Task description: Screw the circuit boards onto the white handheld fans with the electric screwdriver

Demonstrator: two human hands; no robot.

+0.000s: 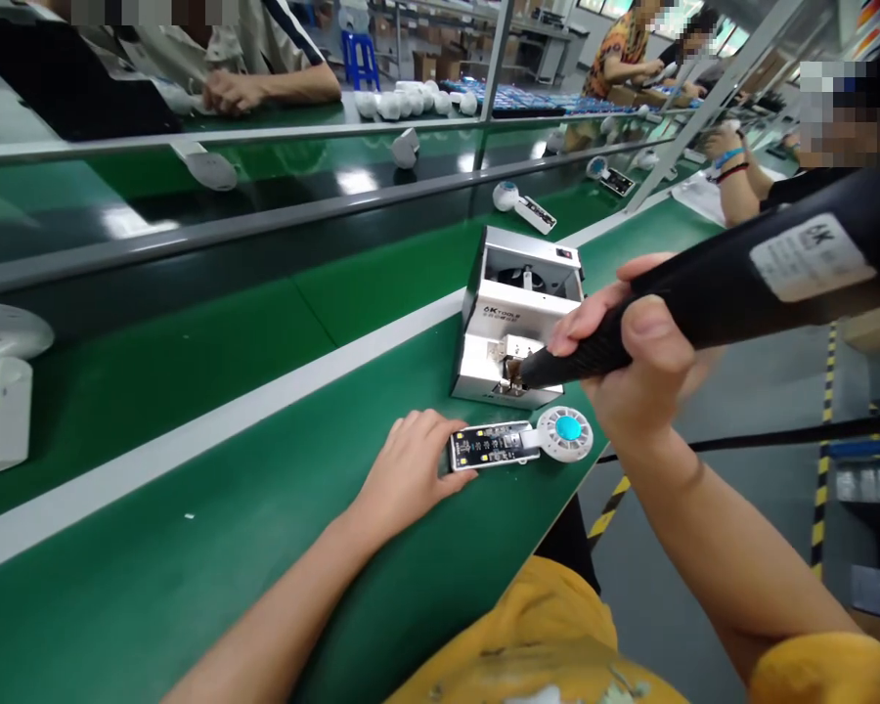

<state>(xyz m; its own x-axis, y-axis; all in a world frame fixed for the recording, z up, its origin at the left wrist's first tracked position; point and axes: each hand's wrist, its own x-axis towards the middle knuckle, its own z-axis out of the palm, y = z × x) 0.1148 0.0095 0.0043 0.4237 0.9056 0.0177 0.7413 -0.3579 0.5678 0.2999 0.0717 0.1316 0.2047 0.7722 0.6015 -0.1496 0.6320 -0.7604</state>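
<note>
My right hand (641, 342) is wrapped around a black electric screwdriver (740, 279), whose tip rests at the front slot of a small white screw feeder box (517, 318). My left hand (411, 469) lies on the green bench with its fingers curled against the left end of a small device (520, 442). The device has a black circuit board and a white round head with a blue centre, and it lies flat in front of the feeder box.
The green bench (227, 508) has a white stripe and a conveyor belt (191, 215) behind it carrying more white devices (524, 205). Another white device (0, 391) sits at the far left. Other people work across the belt and to the right. A cable (777, 435) runs past the bench edge.
</note>
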